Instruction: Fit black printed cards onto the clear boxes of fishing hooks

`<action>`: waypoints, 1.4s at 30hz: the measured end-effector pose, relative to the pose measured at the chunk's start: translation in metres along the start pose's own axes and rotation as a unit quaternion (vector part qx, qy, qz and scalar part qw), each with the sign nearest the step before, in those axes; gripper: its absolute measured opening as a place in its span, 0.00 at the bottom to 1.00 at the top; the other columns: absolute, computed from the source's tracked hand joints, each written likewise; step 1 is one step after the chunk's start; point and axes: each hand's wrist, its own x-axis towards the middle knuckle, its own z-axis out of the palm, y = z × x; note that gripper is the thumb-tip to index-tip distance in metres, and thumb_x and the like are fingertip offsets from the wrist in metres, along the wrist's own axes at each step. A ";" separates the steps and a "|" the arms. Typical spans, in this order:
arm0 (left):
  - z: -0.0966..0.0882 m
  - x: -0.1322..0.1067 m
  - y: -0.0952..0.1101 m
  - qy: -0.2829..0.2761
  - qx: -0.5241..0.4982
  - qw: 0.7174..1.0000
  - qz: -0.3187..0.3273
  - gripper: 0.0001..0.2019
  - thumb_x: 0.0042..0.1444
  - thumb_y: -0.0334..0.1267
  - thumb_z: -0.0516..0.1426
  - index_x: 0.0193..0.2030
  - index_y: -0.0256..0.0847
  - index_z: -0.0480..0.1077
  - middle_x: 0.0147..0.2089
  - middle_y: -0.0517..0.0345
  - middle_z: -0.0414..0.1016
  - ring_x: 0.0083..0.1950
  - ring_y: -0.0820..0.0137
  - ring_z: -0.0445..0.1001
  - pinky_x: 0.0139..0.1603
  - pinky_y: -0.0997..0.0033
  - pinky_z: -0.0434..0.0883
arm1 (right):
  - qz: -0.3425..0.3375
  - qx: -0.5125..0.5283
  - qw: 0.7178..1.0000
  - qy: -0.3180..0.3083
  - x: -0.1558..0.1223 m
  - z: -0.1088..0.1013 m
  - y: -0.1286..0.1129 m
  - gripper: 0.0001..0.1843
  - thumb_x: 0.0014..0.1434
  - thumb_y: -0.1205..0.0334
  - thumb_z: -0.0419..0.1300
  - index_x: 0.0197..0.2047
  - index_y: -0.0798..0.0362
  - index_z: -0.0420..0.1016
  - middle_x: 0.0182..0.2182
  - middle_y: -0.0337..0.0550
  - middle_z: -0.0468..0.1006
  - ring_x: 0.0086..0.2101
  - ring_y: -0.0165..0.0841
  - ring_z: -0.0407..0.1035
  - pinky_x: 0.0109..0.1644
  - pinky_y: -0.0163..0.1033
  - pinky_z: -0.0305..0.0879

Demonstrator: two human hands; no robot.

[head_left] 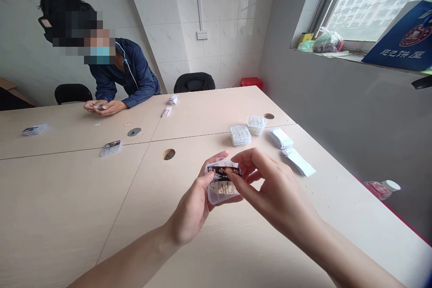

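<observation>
One clear plastic box (222,196), held above the desk (189,252) near the wearer's side. Black printed label (219,174) lies across its upper face. Label's long axis runs left to right, nearly level; hooks visible inside the box on both sides of that strip.

Key relation: the label sits between the two hands. Left hand (194,207) cradles the box from the left and below, thumb on the label's left end, other fingers around the back and far edge. Right hand (270,180) comes in from the right; its thumb rests on the label's right half, index finger curled to the box's far right corner. Both hands about equally near: left bears the box, right is at the label's right end. Left fingers closed on the box. Right thumb and index set slightly apart; cannot tell whether they pinch the label or only press it.

Containers: two stacks of clear boxes beyond the right hand, a nearer stack (240,136) and a farther stack (256,125), set just beside each other; small pieces show through the lids, too small to identify. To the left, a labelled box (110,148) lies alone, black strip over its far part. Jar (380,189) with white lid at the desk's right edge; reddish contents, unclear.
</observation>
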 end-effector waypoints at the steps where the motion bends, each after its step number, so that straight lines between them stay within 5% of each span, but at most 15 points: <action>1: 0.000 0.000 0.000 -0.002 -0.002 1.000 0.001 0.20 0.67 0.46 0.45 0.64 0.54 0.60 0.63 0.58 0.68 0.64 0.57 0.65 0.61 0.51 0.64 | -0.001 0.008 1.000 -0.001 0.000 -0.001 -0.001 0.02 0.63 0.61 0.58 0.40 0.48 0.69 0.31 0.36 0.76 0.32 0.31 0.71 0.31 0.37 0.68; 15: -0.005 -0.002 0.000 0.002 -0.013 1.000 0.014 0.20 0.67 0.46 0.45 0.64 0.54 0.61 0.54 0.58 0.75 0.58 0.59 0.70 0.57 0.54 0.67 | 0.027 0.061 0.997 -0.027 0.000 -0.007 0.000 0.14 0.61 0.56 0.61 0.26 0.50 0.67 0.23 0.35 0.76 0.24 0.30 0.69 0.26 0.35 0.63; 25: -0.005 -0.004 0.001 0.007 -0.021 1.000 0.021 0.21 0.67 0.45 0.45 0.65 0.53 0.59 0.60 0.55 0.71 0.61 0.56 0.68 0.60 0.48 0.64 | -0.011 0.084 0.996 -0.031 -0.001 -0.007 0.001 0.13 0.64 0.60 0.57 0.27 0.50 0.66 0.24 0.35 0.75 0.25 0.28 0.68 0.26 0.33 0.61; 42: -0.002 -0.004 0.001 0.006 -0.003 1.000 0.027 0.21 0.67 0.45 0.44 0.65 0.51 0.59 0.60 0.54 0.72 0.61 0.56 0.68 0.57 0.51 0.68 | -0.035 0.056 0.998 0.007 -0.005 -0.009 -0.002 0.07 0.64 0.63 0.56 0.32 0.50 0.69 0.33 0.38 0.74 0.31 0.29 0.70 0.24 0.31 0.63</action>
